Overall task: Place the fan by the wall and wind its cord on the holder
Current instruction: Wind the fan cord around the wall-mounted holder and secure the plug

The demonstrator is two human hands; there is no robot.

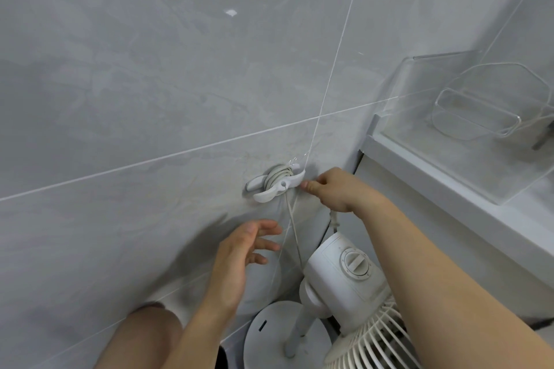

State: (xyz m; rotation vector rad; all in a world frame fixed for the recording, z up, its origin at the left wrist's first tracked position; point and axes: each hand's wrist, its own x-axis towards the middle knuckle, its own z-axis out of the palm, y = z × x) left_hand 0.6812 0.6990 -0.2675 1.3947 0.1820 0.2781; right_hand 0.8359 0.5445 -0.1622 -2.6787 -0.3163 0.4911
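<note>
A white pedestal fan (344, 275) stands against the grey tiled wall, its round base (269, 335) on the floor and its grille at the lower right. On the wall above it is a white cord holder (271, 189) with several turns of grey cord (277, 175) wound around it. One strand of cord (295, 237) hangs from the holder down to the fan. My right hand (335, 189) is closed at the holder's right arm and pinches the cord there. My left hand (242, 260) hovers below the holder with fingers spread, holding nothing.
A white counter (449, 186) juts out at the right, close to the fan. A clear acrylic shelf (467, 117) sits on it against the corner. My bare knee (144, 338) is at the bottom left near the wall.
</note>
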